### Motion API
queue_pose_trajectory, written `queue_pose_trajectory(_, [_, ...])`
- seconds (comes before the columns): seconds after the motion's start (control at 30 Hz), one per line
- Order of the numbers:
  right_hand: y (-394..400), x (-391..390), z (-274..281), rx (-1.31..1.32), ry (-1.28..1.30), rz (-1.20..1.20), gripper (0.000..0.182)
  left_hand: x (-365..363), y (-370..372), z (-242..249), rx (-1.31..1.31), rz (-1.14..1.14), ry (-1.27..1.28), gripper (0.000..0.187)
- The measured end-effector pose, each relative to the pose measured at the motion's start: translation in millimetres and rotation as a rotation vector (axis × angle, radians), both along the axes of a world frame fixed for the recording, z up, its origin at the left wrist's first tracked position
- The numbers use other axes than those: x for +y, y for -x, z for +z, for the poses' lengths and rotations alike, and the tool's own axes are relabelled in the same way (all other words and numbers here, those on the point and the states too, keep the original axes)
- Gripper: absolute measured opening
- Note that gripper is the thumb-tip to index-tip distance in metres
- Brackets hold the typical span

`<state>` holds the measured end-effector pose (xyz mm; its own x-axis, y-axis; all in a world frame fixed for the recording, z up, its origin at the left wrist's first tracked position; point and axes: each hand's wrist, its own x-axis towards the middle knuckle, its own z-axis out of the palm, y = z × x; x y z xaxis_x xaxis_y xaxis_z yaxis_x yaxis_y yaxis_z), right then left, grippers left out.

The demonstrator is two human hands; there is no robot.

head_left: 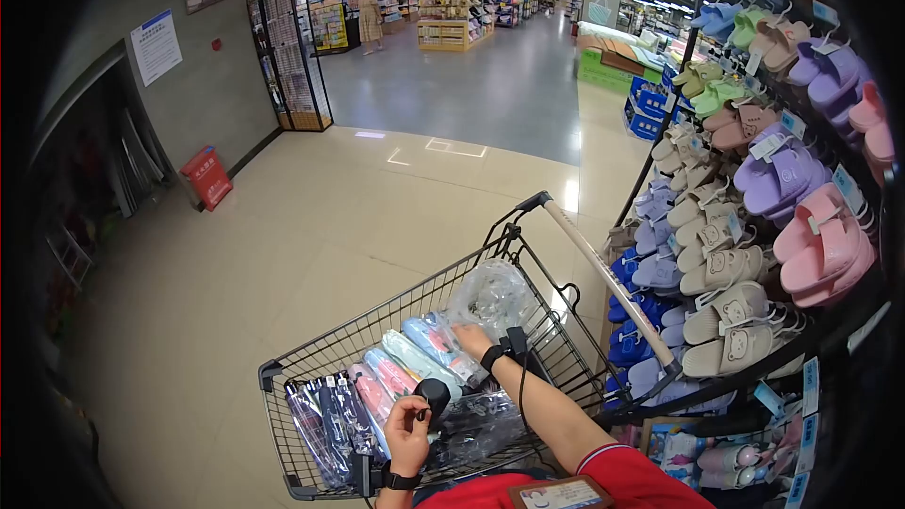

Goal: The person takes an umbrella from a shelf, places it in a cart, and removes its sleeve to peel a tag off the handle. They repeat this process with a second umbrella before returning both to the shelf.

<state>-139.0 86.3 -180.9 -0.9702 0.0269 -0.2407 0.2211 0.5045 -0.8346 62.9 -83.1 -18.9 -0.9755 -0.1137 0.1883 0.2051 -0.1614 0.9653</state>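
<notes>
A wire shopping cart [377,309] stands in front of me, holding a row of wrapped items in clear plastic. My left hand [409,424] is closed at a black round-topped object [433,394]; its fingers pinch a small dark part beside it. Over the right side of the row, my right hand [470,339] reaches down to a blue wrapped item [429,339], its fingertips partly hidden. Pink and pale green packages lie between the hands, dark patterned ones [320,419] at the left end. A crumpled clear plastic bag [492,297] sits beyond my right hand.
Slippers [745,254] hang on a tall rack close at the right. The cart's handle [603,273] runs along its right side. A red box [206,178] stands by the left wall. Shelves [456,14] and a person [370,19] are farther back.
</notes>
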Motion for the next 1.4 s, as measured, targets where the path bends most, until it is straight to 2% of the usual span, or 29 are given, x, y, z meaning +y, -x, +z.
queue_pose_trajectory(0.03, [-2.2, -0.4, 0.6, -0.001, -0.001, -0.005, 0.045, 0.9, 0.5, 1.2, -0.013, -0.003, -0.01, 0.014])
queue_pose_trajectory(0.1, [-8.9, -1.0, -0.6, 0.156, 0.153, -0.058, 0.044, 2.5, 1.9, 2.1, -0.031, -0.009, -0.021, 0.014])
queue_pose_trajectory(0.23, [-16.6, -0.2, 9.7, 0.131, 0.227, -0.07, 0.043, 3.5, 4.1, 1.8, -0.027, -0.006, -0.019, 0.013])
queue_pose_trajectory(0.33, [-20.6, 4.0, 34.9, -0.021, 0.144, -0.008, 0.043, 4.2, 6.1, -0.8, -0.015, -0.005, -0.011, 0.013])
queue_pose_trajectory(0.4, [-24.0, 1.5, 53.6, -0.057, 0.042, -0.009, 0.053, 5.0, 6.1, -2.5, -0.01, -0.003, -0.01, 0.013])
queue_pose_trajectory(0.53, [-14.7, -11.1, 27.5, 0.146, 0.048, -0.046, 0.058, 6.0, 4.6, -3.6, -0.007, -0.019, -0.01, 0.012])
queue_pose_trajectory(0.6, [-5.9, -14.5, 6.1, 0.258, 0.176, 0.053, 0.062, 5.0, 3.8, -3.3, -0.008, -0.022, -0.012, 0.012])
queue_pose_trajectory(0.63, [-5.2, -12.6, 6.0, 0.258, 0.176, 0.054, 0.062, 4.5, 2.7, -2.1, -0.016, -0.021, -0.01, 0.013])
queue_pose_trajectory(0.7, [-13.9, -8.9, 43.7, 0.017, 0.046, 0.171, 0.067, 4.0, 1.0, -1.1, -0.026, -0.02, -0.008, 0.013])
queue_pose_trajectory(0.8, [-19.7, -8.6, 56.4, -0.063, -0.081, 0.187, 0.07, 1.7, 0.7, 0.2, -0.012, -0.008, -0.01, 0.014])
queue_pose_trajectory(0.93, [-14.9, -5.0, 39.8, -0.075, -0.07, 0.215, 0.074, -0.3, -0.3, -2.3, -0.02, 0.003, -0.021, 0.014])
queue_pose_trajectory(1.03, [-13.0, -5.4, 24.5, 0.08, -0.109, 0.149, 0.073, 0.3, 0.4, -2.6, -0.018, 0.003, -0.025, 0.014])
queue_pose_trajectory(1.1, [-20.6, -1.8, 40.8, -0.017, 0.082, 0.123, 0.065, -0.3, 0.1, -1.0, -0.016, 0.005, -0.025, 0.014])
queue_pose_trajectory(1.13, [-22.9, -1.4, 43.4, -0.018, 0.082, 0.125, 0.065, -0.7, -0.4, 0.0, -0.019, 0.009, -0.022, 0.014])
queue_pose_trajectory(1.2, [-28.3, 0.0, 38.0, 0.086, 0.165, -0.013, 0.046, -2.1, -1.0, -0.3, -0.023, 0.014, -0.019, 0.014])
queue_pose_trajectory(1.23, [-30.9, 0.9, 35.2, 0.084, 0.164, -0.012, 0.046, -3.8, -0.6, -1.5, -0.017, 0.032, -0.024, 0.014])
queue_pose_trajectory(1.3, [-37.2, 3.0, 34.1, 0.254, 0.465, -0.146, 0.032, -6.2, -1.2, -2.8, -0.017, 0.051, -0.03, 0.014])
queue_pose_trajectory(1.33, [-40.8, 5.3, 33.6, 0.269, 0.509, -0.173, 0.023, -7.2, -0.9, -1.8, -0.016, 0.078, -0.021, 0.013])
queue_pose_trajectory(1.4, [-51.4, 10.5, 44.4, 0.345, 0.405, -0.187, 0.026, -9.4, -0.8, 1.1, -0.025, 0.105, -0.024, 0.012])
